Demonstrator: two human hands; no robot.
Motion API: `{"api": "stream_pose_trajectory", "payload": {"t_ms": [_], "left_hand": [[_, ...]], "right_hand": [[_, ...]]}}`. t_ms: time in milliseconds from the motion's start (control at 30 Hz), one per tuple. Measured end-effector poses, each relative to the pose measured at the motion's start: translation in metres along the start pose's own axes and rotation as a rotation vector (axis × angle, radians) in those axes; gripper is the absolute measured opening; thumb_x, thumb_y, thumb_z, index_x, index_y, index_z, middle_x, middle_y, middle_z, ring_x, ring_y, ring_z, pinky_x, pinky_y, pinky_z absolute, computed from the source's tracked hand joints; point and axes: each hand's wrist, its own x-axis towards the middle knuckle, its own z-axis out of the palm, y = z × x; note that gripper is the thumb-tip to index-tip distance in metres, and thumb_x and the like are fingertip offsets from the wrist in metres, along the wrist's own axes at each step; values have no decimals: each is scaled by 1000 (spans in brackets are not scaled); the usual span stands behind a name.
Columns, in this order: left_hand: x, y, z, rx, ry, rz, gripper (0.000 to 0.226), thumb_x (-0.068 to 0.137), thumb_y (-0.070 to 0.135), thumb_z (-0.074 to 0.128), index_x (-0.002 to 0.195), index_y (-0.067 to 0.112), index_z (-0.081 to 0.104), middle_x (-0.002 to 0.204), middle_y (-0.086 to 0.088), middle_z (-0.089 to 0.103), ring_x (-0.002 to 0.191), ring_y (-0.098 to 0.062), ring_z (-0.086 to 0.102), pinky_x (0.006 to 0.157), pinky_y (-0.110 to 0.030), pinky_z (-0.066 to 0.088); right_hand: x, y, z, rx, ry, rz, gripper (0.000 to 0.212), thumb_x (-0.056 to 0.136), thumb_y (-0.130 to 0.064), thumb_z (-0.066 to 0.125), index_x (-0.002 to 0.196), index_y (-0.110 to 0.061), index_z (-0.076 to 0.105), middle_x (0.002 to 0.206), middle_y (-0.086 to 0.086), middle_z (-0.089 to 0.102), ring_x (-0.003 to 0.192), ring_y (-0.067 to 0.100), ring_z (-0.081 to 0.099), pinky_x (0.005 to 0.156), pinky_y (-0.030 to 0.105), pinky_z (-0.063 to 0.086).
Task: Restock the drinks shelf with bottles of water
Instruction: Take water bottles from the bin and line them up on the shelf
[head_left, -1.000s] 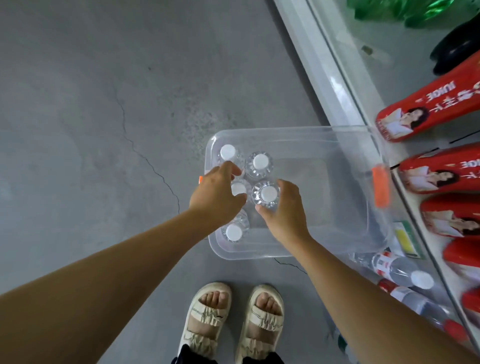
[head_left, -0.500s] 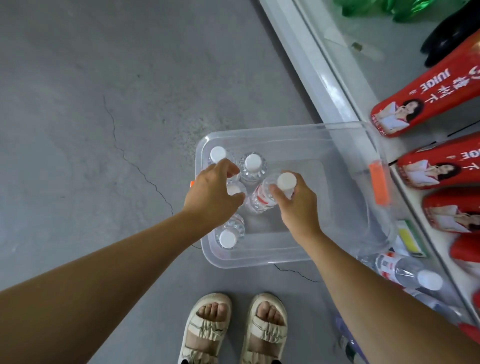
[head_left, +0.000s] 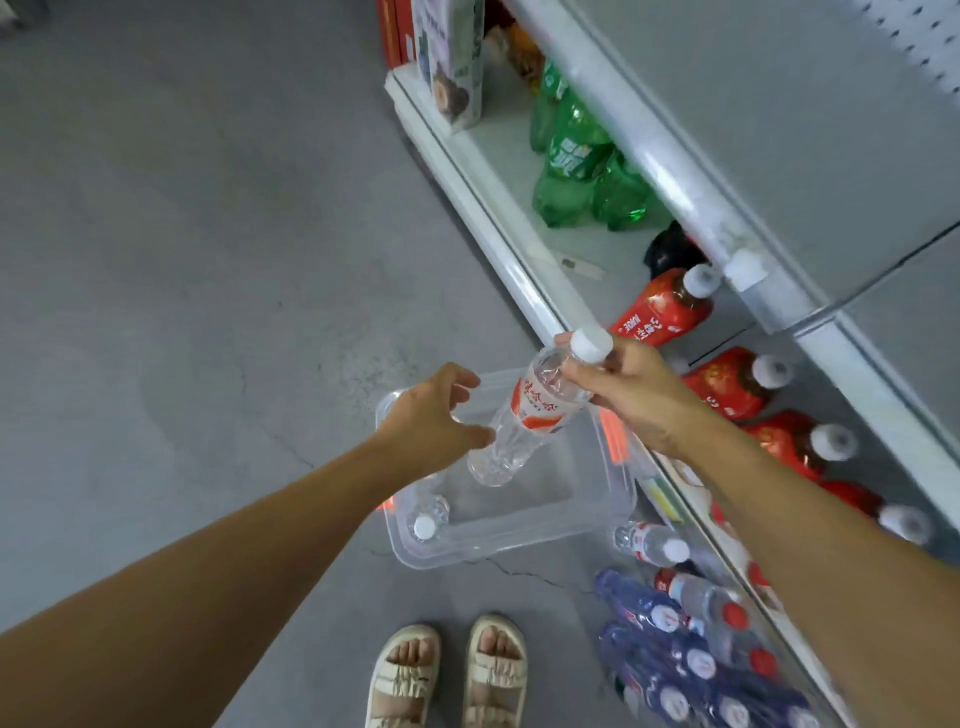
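Concrete floor (head_left: 156, 260): grey, matte, with a hairline crack running under the bin.

My left hand (head_left: 431, 421) hovers over the clear plastic bin (head_left: 519, 540). Its fingers (head_left: 462, 379) are loosely spread and hold nothing, though the thumb tip lies against or just beside the lifted bottle's lower body; I cannot tell which. One capped water bottle (head_left: 426, 522) stands upright in the bin's near-left corner; my hand and wrist may hide others. The bin is thin-walled and glossy, with rounded corners and orange clips.

My right hand (head_left: 634, 395) holds the water bottle (head_left: 535, 410) raised above the bin and tilted, its white cap toward the shelf. The fingers are curled round its neck and shoulder just under the cap. The bottle is clear, ribbed plastic with a fluted base and a red-and-white label; I judge it slippery and easily dented.

Step in hand, as I judge it: carrying this bottle to the drinks shelf (head_left: 519, 270). To do it well I should bring the bottle level, clear the shelf's raised white lip, and lay it among the water bottles near my right forearm (head_left: 654, 543), caps outward like its neighbours. A neck grip lets the body swing, so steadying it with the left hand is advisable.

The shelf is smooth painted metal. It carries green bottles (head_left: 576, 156), red juice bottles (head_left: 660, 306) with white caps, and blue-labelled bottles (head_left: 675, 654) at the near end.
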Motion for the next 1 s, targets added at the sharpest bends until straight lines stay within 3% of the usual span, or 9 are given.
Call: {"api": "stream_pose_trajectory", "payload": {"t_ms": [100,200,333,433,533,633,800,933,1000], "left_hand": [[-23,41,-30,-62,-60,17,58,77,18,76,126,20,46,128,-3,53,118,-18,50,102,-36,43],[-47,79,-60,-110,-92,58,60,76,17,77,127,21,45,129,-2,51,121,-17,47,101,-35,43],[-79,126,-95,-174,-117,114,59,76,16,77,124,24,45,126,1,51,119,-14,48,99,-33,43],[-105,161,-118,-250,-149,175,54,76,12,76,120,25,47,124,1,55,119,-14,51,98,-32,45],[-134,199,-138,-329,-181,244,50,78,9,74,120,21,49,118,4,59,111,-12,56,83,-19,45],[-160,232,-157,-343,-204,288,49,77,8,74,118,20,49,118,2,62,109,-14,59,85,-24,44],[-203,279,-176,-351,-260,393,56,75,1,74,121,15,46,110,-4,69,105,-20,64,88,-30,49],[-234,316,-183,-308,-288,488,63,72,5,77,125,20,46,110,-4,69,105,-18,65,92,-33,48],[-250,335,-185,-290,-288,533,62,72,7,78,124,22,47,110,-5,69,105,-19,64,94,-36,47]], "right_hand": [[-24,-63,-16,47,-49,-35,24,88,-5,61,107,-19,65,110,7,68,105,19,63,88,31,53],[-52,-125,-28,127,-68,-60,27,90,-2,56,115,-9,62,113,12,66,100,19,64,73,22,53],[-92,-203,-42,178,-79,-130,26,82,-5,58,107,-8,61,111,13,66,106,24,62,96,35,49],[-125,-257,-51,182,-110,-204,34,71,-13,60,104,-7,61,102,8,67,97,18,64,91,29,52],[-159,-304,-58,169,-132,-261,27,75,-10,57,102,-7,62,94,2,70,87,10,67,76,21,55],[-190,-344,-64,144,-124,-305,29,76,-10,56,104,-7,60,94,1,69,84,8,67,70,19,53],[-245,-398,-77,112,-136,-359,30,79,-13,61,108,-7,59,105,6,65,95,13,63,78,25,52],[-288,-428,-87,99,-67,-407,50,79,-12,56,125,6,49,122,21,57,107,25,59,83,29,52],[-311,-441,-92,84,-2,-432,48,85,-7,53,129,9,45,123,23,56,107,27,59,83,30,53]]}}
